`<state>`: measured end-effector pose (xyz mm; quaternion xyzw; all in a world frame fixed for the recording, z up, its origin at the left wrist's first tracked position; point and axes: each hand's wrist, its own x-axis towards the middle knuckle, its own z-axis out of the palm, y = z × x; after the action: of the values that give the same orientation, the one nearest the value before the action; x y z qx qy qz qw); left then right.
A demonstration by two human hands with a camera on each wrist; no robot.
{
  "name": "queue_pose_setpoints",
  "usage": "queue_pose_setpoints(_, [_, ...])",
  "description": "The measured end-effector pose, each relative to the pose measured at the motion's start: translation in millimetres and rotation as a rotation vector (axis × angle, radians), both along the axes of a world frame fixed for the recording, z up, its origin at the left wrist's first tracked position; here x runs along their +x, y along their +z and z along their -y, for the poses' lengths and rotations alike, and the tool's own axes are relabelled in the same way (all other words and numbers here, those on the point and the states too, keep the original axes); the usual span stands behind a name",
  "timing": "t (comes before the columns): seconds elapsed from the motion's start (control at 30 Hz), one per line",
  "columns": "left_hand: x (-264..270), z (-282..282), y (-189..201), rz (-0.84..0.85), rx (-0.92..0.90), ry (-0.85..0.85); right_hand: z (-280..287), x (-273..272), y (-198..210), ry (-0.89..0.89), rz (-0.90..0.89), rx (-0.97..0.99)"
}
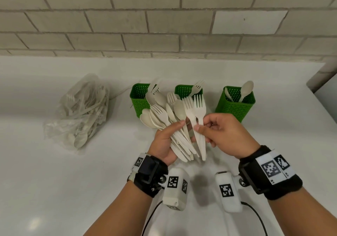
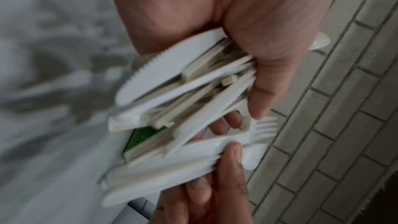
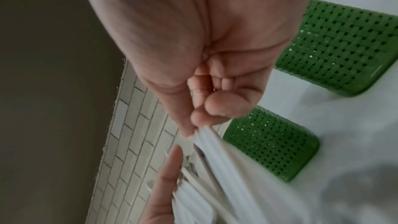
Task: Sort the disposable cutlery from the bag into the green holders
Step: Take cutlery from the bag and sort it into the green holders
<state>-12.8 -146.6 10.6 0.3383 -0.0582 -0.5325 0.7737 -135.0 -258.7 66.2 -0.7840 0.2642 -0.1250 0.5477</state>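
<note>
My left hand [image 1: 168, 139] grips a fanned bundle of cream cutlery [image 1: 164, 117], forks, spoons and knives mixed; the same bundle [image 2: 183, 101] fills the left wrist view. My right hand [image 1: 217, 132] pinches two forks [image 1: 197, 121] by their handles beside the bundle, tines up. Three green holders stand behind: the left holder [image 1: 135, 97] with forks, the middle holder [image 1: 183, 91] with a fork, the right holder [image 1: 235, 106] with spoons. The clear bag [image 1: 82, 110] of cutlery lies to the left. In the right wrist view my right hand [image 3: 193, 125] pinches white handles near a green holder [image 3: 271, 144].
A white counter [image 1: 54, 181] runs to a grey brick wall [image 1: 164, 26] behind the holders. The counter's right edge [image 1: 324, 108] drops off beside the right holder. Black cables trail from the wrist cameras near the front edge.
</note>
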Motion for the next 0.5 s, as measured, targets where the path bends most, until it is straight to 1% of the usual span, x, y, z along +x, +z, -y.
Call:
queue_pose_setpoints(0.1, [1, 1, 1, -0.007, 0.028, -0.014, 2, -2, -1, 0.014, -0.017, -0.005])
queue_pose_setpoints(0.17, [0, 3, 2, -0.01, 0.048, 0.002, 6, -5, 0, -0.016, 0.014, -0.015])
queue_pose_setpoints(0.3, [0, 6, 0, 0.001, 0.049, 0.037, 25, -11, 15, -0.136, 0.109, -0.067])
queue_pose_setpoints(0.4, [1, 4, 2, 0.012, 0.046, 0.049, 44, -12, 20, -0.245, 0.127, -0.115])
queue_pose_setpoints(0.5, [4, 1, 3, 0.017, 0.058, 0.071, 59, 3, 23, -0.301, 0.145, -0.179])
